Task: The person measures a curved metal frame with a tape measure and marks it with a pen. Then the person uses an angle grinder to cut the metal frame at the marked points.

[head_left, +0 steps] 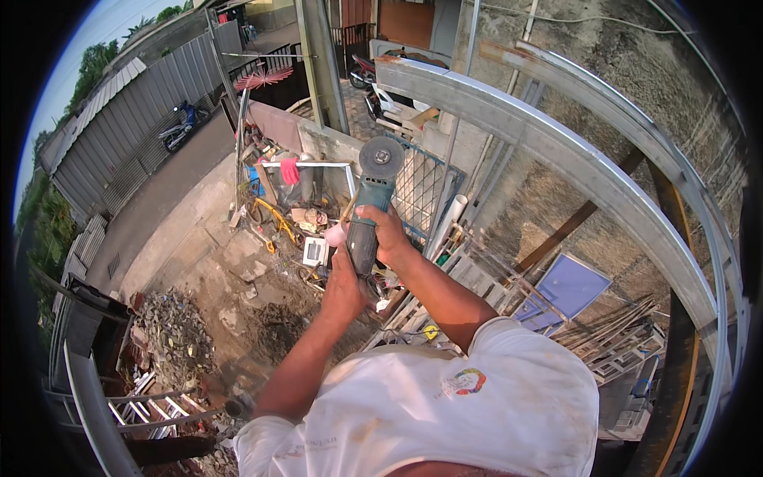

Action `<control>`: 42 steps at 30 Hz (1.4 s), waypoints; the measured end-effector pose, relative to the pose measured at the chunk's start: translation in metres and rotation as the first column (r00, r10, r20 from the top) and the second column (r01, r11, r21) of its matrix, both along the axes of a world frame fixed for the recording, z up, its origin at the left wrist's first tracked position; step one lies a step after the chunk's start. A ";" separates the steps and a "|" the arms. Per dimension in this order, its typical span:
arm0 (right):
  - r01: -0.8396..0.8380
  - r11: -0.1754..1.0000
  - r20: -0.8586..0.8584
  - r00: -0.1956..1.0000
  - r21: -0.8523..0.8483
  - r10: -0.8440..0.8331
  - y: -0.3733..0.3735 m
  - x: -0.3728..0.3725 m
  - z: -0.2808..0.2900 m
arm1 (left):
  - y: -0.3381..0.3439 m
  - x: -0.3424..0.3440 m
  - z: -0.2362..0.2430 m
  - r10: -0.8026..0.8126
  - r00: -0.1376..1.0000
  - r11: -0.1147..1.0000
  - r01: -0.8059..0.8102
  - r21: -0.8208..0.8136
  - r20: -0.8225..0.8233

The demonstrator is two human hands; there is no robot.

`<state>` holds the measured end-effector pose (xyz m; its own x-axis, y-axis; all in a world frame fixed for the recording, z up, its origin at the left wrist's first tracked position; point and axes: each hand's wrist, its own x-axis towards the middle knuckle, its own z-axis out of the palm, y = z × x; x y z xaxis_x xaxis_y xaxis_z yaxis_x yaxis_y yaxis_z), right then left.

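I hold an angle grinder [365, 243] out in front of my chest, with its round dark cutting disc [382, 164] at the far end. My right hand [388, 231] is closed round the body from the right, thumb across it just below the head. Lower down, my left hand [342, 284] grips the rear part from the left; its fingers are partly hidden behind the tool. The disc is sharp in outline and touches nothing that I can see. A pale pink round thing shows beside the grinder's left side; I cannot tell what it is.
Long metal channel beams [548, 135] curve across the right side. Well below lie a rubble heap [175, 334], a white frame [318, 164], a yellow bicycle-like frame [276, 215] and a blue panel [566, 288]. A ladder [151, 407] is at lower left.
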<state>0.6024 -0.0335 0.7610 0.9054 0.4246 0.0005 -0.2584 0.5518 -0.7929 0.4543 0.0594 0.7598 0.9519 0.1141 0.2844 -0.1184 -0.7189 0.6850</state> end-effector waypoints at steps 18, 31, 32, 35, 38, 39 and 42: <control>-0.147 0.988 0.022 0.989 0.048 0.146 -0.017 -0.010 0.025 | 0.028 0.049 0.016 -0.444 0.879 0.606 0.150 -0.781 -0.176; 0.212 0.962 0.355 0.924 -0.174 -0.139 -0.010 0.031 0.084 | 0.006 0.116 0.038 -0.072 0.996 0.830 0.093 -0.550 0.060; 0.229 0.956 0.368 0.918 -0.184 -0.149 -0.014 0.038 0.085 | 0.004 0.123 0.039 -0.083 0.995 0.831 0.103 -0.547 0.061; 0.177 0.970 0.335 0.936 -0.166 -0.113 -0.020 0.045 0.086 | 0.003 0.138 0.044 -0.103 0.992 0.828 0.127 -0.546 0.074; 0.164 0.971 0.345 0.934 -0.174 -0.096 -0.025 0.051 0.089 | -0.006 0.143 0.051 -0.081 0.996 0.854 0.092 -0.512 0.043; 0.160 0.971 0.351 0.932 -0.179 -0.089 -0.026 0.054 0.089 | -0.007 0.146 0.049 -0.076 0.996 0.852 0.085 -0.517 0.040; 0.223 0.954 0.392 0.911 -0.200 -0.131 -0.024 0.056 0.089 | -0.013 0.147 0.049 0.001 0.998 0.878 0.032 -0.477 0.069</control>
